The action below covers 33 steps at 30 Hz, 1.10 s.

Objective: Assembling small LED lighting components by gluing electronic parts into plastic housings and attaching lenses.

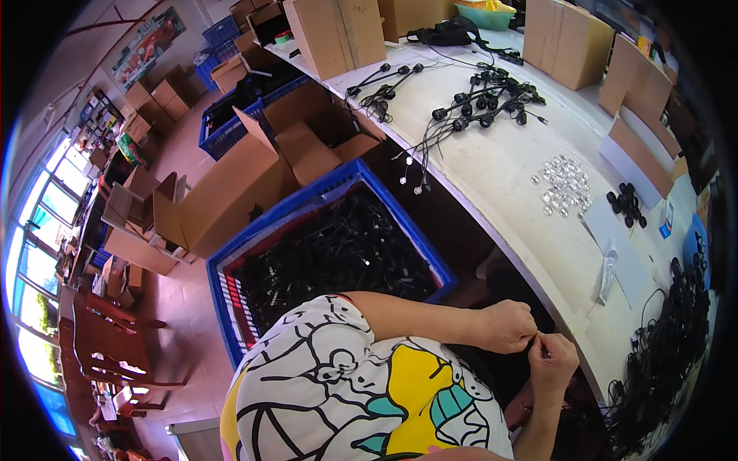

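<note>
Meeting at fingers just beside edge of table [492, 177]: my left hand [507, 326] and right hand [555, 359], both pinched narrow; any held piece hidden between them, long axis cannot be told. Black cable pile [665, 346] lies on table, right of hands, right hand nearer.

There are 2 hands: 1 left hand [507, 326] and 1 right hand [555, 359]. There is 1 white table [492, 173]. On it are 1 green bowl [483, 18], 1 shiny tube [608, 278], 1 pile of clear beads [567, 183], 1 little pile of black bits [628, 203] and 1 big heap of black wires [669, 330]. There is 1 wall picture [150, 48]. The nearest blue crate is 1 too, full of black pieces [330, 250]. The beads, pieces and brown boxes [338, 34] are too many to count.
</note>
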Available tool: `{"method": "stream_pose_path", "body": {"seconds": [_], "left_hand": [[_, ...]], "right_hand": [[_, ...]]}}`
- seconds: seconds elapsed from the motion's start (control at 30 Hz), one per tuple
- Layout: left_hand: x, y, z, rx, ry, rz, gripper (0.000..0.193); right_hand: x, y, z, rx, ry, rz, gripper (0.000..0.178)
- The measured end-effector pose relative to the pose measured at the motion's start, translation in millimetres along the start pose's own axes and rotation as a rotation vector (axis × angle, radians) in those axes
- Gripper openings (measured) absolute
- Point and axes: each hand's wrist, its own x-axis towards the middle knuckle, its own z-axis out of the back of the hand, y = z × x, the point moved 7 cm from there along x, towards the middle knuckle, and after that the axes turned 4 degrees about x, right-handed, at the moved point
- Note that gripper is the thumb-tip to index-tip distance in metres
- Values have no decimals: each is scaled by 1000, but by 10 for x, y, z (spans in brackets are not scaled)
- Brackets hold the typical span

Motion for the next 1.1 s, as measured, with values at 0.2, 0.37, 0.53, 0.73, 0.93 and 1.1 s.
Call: {"method": "stream_pose_path", "body": {"seconds": [0.2, 0.37, 0.53, 0.73, 0.93, 1.1], "left_hand": [[31, -4, -39, -7, 72, 19, 9], [44, 40, -39, -15, 77, 83, 10], [-5, -30, -41, -58, 67, 97, 9], [79, 29, -117, -194, 72, 68, 3], [-17, 266, -92, -518, 182, 399, 11], [-70, 212, -164, -782, 393, 581, 19]], "right_hand": [[-33, -44, 31, 31, -63, 7, 9], [-83, -70, 4, 40, -146, -25, 11], [-174, -93, 21, 151, -162, -93, 10], [-136, -336, 82, 170, -188, -162, 7], [-104, -580, -60, 397, -36, -432, 10], [-84, -581, -31, 660, 21, -135, 20]]}}
